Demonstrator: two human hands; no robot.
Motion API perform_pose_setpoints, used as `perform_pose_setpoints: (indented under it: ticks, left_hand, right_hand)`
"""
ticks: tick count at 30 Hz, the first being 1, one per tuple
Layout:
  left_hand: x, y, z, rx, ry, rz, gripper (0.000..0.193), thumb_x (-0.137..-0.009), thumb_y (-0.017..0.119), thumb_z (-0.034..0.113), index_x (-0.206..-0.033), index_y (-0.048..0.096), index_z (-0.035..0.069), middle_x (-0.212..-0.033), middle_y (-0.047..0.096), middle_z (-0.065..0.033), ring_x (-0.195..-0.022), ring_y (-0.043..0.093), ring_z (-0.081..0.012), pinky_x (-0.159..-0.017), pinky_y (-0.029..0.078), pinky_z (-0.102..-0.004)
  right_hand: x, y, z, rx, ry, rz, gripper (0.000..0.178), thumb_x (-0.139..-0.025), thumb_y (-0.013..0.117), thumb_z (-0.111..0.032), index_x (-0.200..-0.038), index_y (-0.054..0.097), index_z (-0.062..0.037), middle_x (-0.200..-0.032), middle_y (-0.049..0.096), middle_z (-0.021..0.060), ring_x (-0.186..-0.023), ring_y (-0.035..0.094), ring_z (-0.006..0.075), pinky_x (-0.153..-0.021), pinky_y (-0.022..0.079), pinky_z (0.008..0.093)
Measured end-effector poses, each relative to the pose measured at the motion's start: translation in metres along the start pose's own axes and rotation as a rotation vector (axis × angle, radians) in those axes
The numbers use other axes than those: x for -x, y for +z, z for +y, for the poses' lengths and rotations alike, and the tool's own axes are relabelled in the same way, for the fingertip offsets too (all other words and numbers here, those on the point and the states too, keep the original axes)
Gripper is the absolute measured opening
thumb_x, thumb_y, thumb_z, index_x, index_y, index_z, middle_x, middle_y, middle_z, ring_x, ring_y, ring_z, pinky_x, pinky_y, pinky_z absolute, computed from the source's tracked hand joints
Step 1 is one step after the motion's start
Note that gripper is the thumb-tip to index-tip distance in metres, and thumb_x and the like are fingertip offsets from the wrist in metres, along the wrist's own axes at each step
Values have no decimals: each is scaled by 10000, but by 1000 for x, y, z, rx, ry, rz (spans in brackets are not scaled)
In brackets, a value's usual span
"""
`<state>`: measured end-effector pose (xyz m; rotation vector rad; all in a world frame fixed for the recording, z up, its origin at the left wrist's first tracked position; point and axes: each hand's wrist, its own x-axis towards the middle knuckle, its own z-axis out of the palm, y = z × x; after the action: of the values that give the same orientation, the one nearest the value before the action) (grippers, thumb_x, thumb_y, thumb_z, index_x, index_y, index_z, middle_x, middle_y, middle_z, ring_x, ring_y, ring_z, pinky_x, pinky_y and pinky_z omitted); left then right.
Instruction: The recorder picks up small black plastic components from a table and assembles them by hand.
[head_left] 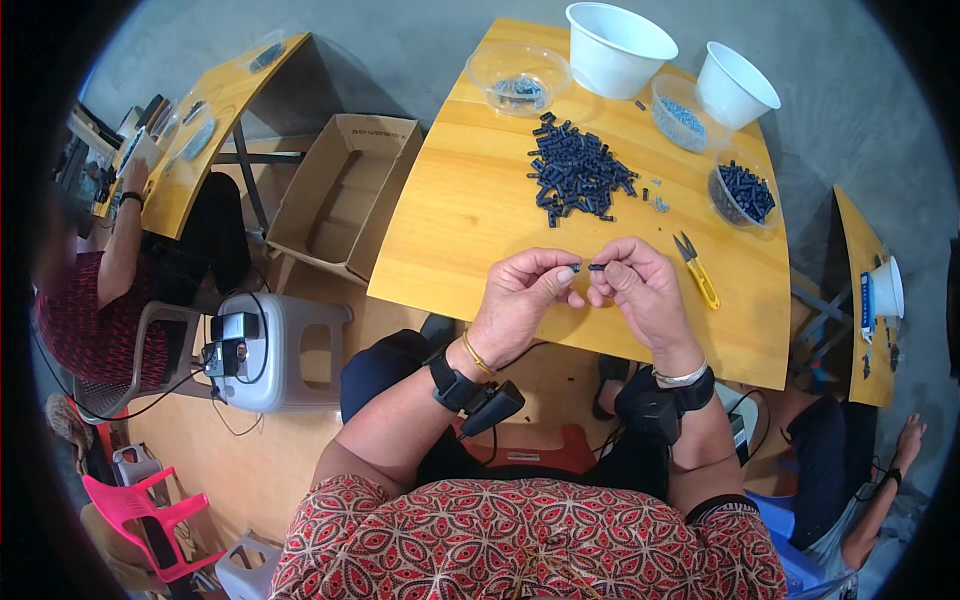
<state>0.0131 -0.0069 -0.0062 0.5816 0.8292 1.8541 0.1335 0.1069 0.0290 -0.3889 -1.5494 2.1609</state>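
Yellow wooden tabletop [450, 240], examined from its near edge outward. Just above that edge we find both hands raised and facing each other. Fingers of the left hand [520, 305] pinch a small dark piece [574, 268] between thumb and forefinger; fingers of the right hand [643, 300] grip a second dark piece [597, 267] in the same manner. Both pieces point end to end, seemingly with a slight gap; their fine detail is too small for us to read.

We judge the step in hand to be the bringing together of these two pieces. In our view, the next move calls for steady wrists, true alignment of the tips and a light, straight push.

Right of the right hand lie yellow-handled snips [702, 277], held by neither hand. Beyond, we record loose grey bits [660, 204] beside a heap of dark pieces [578, 172], then a clear bowl [722, 205] of similar pieces at the right edge. Farthest back stand a large white tub [605, 72] and a smaller white tub [728, 98].
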Motion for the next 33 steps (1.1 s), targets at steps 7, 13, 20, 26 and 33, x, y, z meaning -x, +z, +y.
perform_pose_setpoints:
  ticks: [7, 13, 20, 26, 33]
  left_hand:
    - [0, -1, 0, -4, -2, -13, 166, -854, 528, 11, -1010, 577, -19, -871, 615, -93, -732, 589, -154, -676, 509, -258]
    - [0, 0, -1, -44, 9, 0, 144, -846, 548, 25, -976, 599, -10, -832, 612, -72, -687, 577, -123, -650, 484, -239]
    - [1, 1, 1, -54, -14, -22, 160, -848, 535, 6, -993, 594, -23, -838, 606, -95, -693, 560, -146, -644, 491, -252]
    - [1, 1, 3, -42, -54, -25, 155, -841, 541, -1, -983, 598, -26, -846, 609, -109, -685, 567, -159, -633, 488, -249]
    - [1, 1, 4, -60, -58, -49, 109, -837, 547, 5, -915, 618, -22, -799, 627, -88, -612, 572, -112, -593, 485, -228]
  right_hand:
    - [0, -2, 1, 90, -45, -42, 62, -850, 544, -38, -904, 533, -9, -762, 547, 22, -657, 539, 92, -627, 450, 217]
    - [0, -1, 2, 251, -132, -26, 33, -839, 539, -6, -871, 542, -13, -766, 548, 14, -673, 542, 85, -625, 452, 213]
    - [-1, -3, 5, 326, -193, -45, 63, -828, 535, 26, -863, 549, -24, -781, 544, 7, -681, 534, 79, -613, 441, 204]
    - [1, -2, 1, 439, -265, -78, 71, -813, 537, 47, -833, 557, -18, -779, 536, 17, -673, 523, 82, -599, 432, 203]
    - [4, 1, 1, 571, -347, -101, 73, -791, 551, 60, -806, 564, -10, -756, 543, 40, -658, 528, 103, -591, 432, 215]
